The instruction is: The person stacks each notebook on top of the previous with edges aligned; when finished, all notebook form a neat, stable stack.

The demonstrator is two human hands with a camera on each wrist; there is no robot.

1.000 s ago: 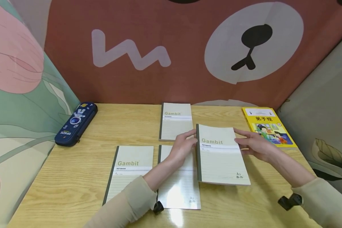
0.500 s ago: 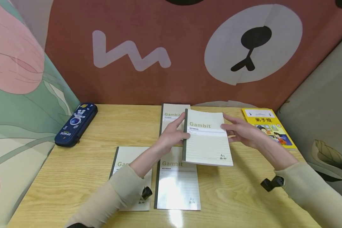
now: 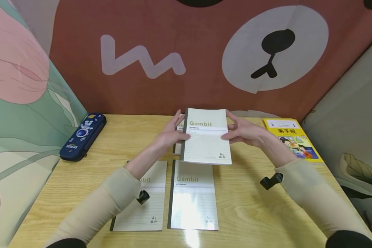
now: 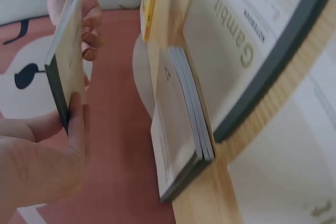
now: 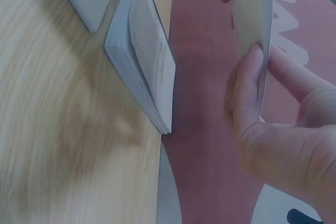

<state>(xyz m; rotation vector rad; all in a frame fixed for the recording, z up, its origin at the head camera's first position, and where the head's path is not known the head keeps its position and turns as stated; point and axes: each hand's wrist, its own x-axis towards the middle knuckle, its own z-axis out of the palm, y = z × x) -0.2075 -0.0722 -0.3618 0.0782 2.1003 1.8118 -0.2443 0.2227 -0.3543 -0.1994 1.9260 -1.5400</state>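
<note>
A cream Gambit notebook with a dark spine is held in the air by both hands. My left hand pinches its spine edge, thumb on the cover and fingers beneath. On the opposite edge, my right hand pinches it the same way. Below it at the back of the table lies a small stack of notebooks, mostly hidden in the head view. The right wrist view shows a gap between the held notebook and that stack.
Two more Gambit notebooks lie in front, a left one partly under my left forearm and a middle one. A navy pencil case is at the far left. A yellow book lies at the back right, before the printed wall.
Both hands have carried the notebook left and toward the back, from right of the middle notebook to over the back stack. My left thumb now lies on its cover.
</note>
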